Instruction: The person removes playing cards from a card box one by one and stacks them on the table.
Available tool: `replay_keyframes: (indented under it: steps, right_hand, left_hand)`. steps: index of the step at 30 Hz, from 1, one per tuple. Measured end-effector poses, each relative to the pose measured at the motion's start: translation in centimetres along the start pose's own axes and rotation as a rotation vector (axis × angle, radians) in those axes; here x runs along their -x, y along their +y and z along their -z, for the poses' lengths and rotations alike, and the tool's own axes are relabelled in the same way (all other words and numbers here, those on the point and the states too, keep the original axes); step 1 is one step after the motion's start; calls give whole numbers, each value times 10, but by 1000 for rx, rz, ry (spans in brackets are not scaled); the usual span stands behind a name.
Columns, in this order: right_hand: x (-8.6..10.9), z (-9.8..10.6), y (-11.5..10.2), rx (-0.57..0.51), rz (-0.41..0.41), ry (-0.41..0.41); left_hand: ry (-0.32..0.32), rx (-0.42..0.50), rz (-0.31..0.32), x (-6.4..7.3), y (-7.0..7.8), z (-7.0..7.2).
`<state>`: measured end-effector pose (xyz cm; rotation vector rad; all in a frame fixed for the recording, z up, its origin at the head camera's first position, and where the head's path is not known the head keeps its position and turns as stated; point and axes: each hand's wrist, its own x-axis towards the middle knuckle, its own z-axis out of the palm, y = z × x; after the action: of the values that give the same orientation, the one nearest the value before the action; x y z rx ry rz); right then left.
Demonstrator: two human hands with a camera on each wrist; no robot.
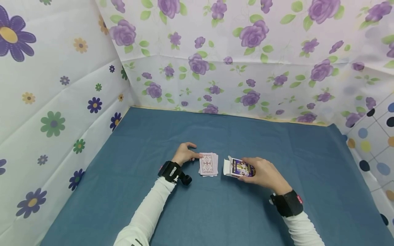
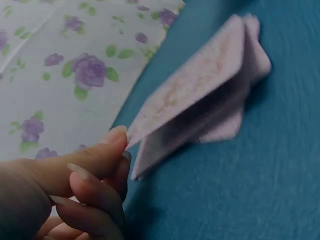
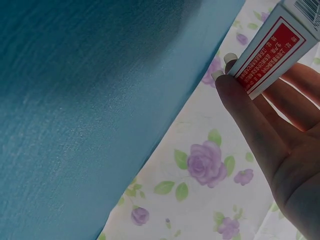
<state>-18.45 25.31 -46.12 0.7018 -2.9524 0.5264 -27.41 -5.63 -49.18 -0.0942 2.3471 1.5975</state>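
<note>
Patterned playing cards (image 1: 208,164) lie in a slightly uneven stack at the middle of the blue cloth. My left hand (image 1: 184,154) is at their left, pinching the edge of the cards between thumb and fingertips. In the left wrist view a gap shows between the upper cards (image 2: 200,82) and those beneath, tilted up from the cloth. To the right, my right hand (image 1: 264,172) holds a purple-and-white card box (image 1: 242,168) by its sides, its white flap open toward the stack. The right wrist view shows the box's red-printed side (image 3: 272,55) between thumb and fingers.
A blue cloth (image 1: 209,212) covers the table. Flower-printed sheets (image 1: 215,78) stand along the back and left, with a dotted sheet (image 1: 373,150) at the right. Each wrist carries a black strap (image 1: 287,204), and a small black device juts from the left one.
</note>
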Motion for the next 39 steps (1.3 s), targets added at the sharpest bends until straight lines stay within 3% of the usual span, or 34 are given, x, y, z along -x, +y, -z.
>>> replay_keyframes:
  steps: [9, 18, 25, 28, 31, 36, 39]
  right_hand:
    - [-2, 1, 0, 4, 1, 4]
    - [-4, 2, 1, 15, -3, 3]
    - [-4, 2, 0, 21, 4, 15]
    - [-4, 2, -1, 20, 10, 18]
    - [-3, 1, -2, 26, 13, 12]
    - [-3, 0, -5, 28, 22, 0]
    - [-4, 1, -6, 24, 29, -2]
  left_hand:
    - [70, -189, -59, -4, 2, -5]
    - [57, -196, -103, -6, 4, -5]
    - [85, -229, -129, -2, 8, -7]
    - [70, -237, -160, 3, 11, -10]
    - [-15, -225, -233, 14, 20, -13]
    - [-275, -194, -414, 39, 44, -19]
    - [-386, -245, -470, 52, 58, -24]
